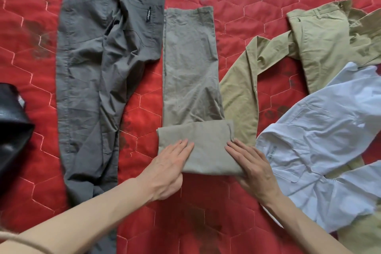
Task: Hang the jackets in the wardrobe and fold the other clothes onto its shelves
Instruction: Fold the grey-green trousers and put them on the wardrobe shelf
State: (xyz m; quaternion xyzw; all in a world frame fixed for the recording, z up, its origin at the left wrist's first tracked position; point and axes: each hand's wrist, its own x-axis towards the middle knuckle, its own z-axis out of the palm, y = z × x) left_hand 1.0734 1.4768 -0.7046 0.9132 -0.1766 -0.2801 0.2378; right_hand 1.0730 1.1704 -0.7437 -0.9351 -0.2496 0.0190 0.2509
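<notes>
trousers of a pale grey-green cloth [191,72] lie in the middle of the frame on a red quilted bedcover [237,16], their near end turned up into a thick fold just above the bottom centre. both hands rest flat on that fold with straight, relaxed fingers and grasp nothing. the left hand [171,167] presses the fold's left side, its forearm coming in from the lower left corner. the right hand [251,167] presses the right side, its little-finger edge along the fold's near right corner and its forearm running to the lower right.

just right of the right hand, a white shirt [321,150] lies crumpled and spread across the right of the frame, its near edge reaching toward the lower right. at the far left edge, a black glossy item [12,130] shows only in part; what it is cannot be told.

left of the folded trousers, dark grey trousers [99,68] lie at full length from the bottom edge to the upper left, with a small black label near the waistband. in the upper right, a khaki garment [321,43] lies partly under the white shirt, one long piece of it stretching down beside the pale trousers.
</notes>
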